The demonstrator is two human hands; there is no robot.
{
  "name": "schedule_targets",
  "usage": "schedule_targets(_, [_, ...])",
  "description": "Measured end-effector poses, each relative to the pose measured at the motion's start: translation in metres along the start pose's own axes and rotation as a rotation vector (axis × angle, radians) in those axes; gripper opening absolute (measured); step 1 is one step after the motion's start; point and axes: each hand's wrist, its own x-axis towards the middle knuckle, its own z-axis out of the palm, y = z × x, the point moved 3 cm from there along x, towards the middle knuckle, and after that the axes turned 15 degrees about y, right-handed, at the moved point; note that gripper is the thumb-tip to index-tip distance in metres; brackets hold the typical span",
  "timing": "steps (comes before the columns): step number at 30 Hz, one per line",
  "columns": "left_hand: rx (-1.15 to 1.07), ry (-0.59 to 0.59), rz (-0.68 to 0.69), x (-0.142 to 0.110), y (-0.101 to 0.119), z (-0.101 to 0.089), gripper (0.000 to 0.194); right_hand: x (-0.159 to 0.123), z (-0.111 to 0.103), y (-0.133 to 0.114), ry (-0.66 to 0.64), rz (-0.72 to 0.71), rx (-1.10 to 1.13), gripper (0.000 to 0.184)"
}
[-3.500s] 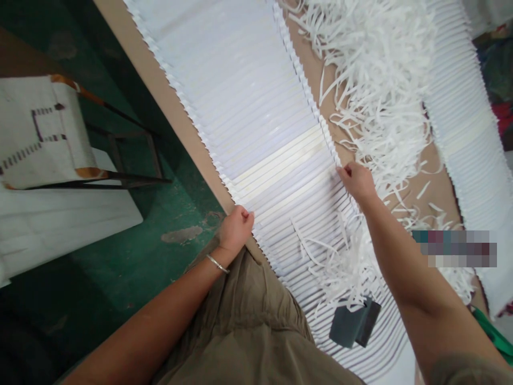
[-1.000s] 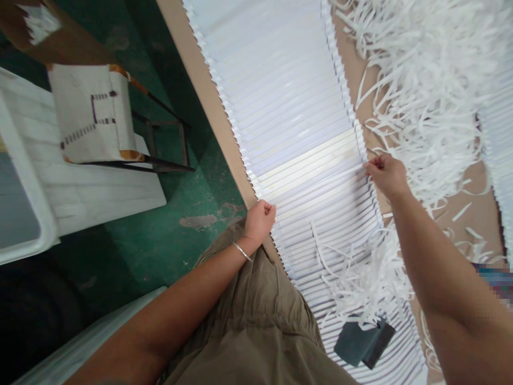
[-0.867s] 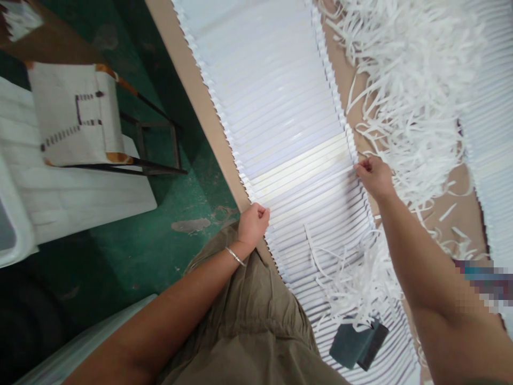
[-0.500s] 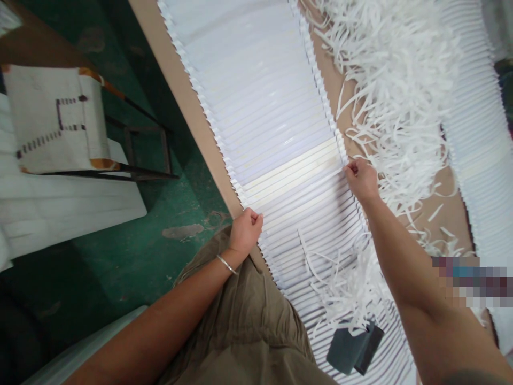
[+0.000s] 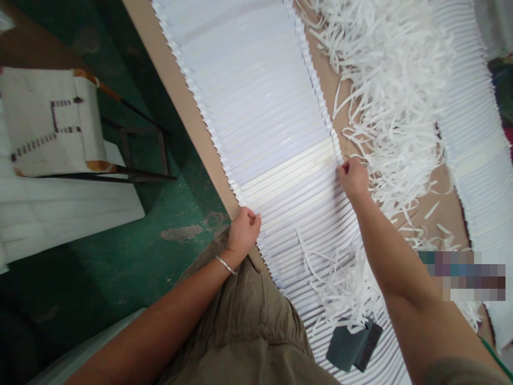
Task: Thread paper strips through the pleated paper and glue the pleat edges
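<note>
A long row of overlapping white sheets lies fanned along the brown table. My left hand is closed in a pinch on the near-left end of one sheet at the table's edge. My right hand is closed in a pinch on the opposite end of a sheet, at the row's right border. A few cream-coloured sheets lie between my two hands. A thin bangle sits on my left wrist.
A heap of white paper strips covers the table to the right, with more strips lying near me. A dark grey block rests on the sheets at the bottom. A second fanned row runs at the far right. A metal stand with cloth stands on the green floor.
Both hands keep their pinch on the sheet ends; the right hand has crept slightly up the row's border. Only the view has swayed sideways.
</note>
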Motion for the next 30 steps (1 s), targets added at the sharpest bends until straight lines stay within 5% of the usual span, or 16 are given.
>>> schedule_targets(3, [-0.017, -0.021, 0.02, -0.003, -0.001, -0.005, 0.008, -0.021, -0.024, -0.011, -0.03, -0.057, -0.016, 0.018])
schedule_targets(8, [-0.001, -0.088, 0.159, -0.021, 0.004, -0.018, 0.007, -0.121, -0.059, -0.034, -0.676, -0.395, -0.031, 0.029])
schedule_targets(10, [-0.032, -0.175, 0.219, -0.034, 0.011, -0.015, 0.009, -0.163, -0.069, -0.038, -0.829, -0.506, -0.141, 0.026])
schedule_targets(16, [-0.225, -0.465, 0.49, -0.082, 0.054, 0.013, 0.018, -0.225, -0.086, -0.059, -0.817, -0.633, -0.263, 0.026])
schedule_targets(18, [-0.24, -0.558, 0.471, -0.094, 0.062, 0.023, 0.017, -0.231, -0.094, -0.067, -0.76, -0.602, -0.168, 0.025])
schedule_targets(24, [-0.309, -0.855, 0.032, -0.105, 0.05, 0.018, 0.024, -0.232, -0.105, -0.064, -0.78, -0.171, 0.335, 0.023])
schedule_targets(30, [-0.302, -0.764, 0.035, -0.084, 0.033, -0.024, 0.03, -0.214, -0.094, -0.044, -0.953, 0.047, 0.593, 0.046])
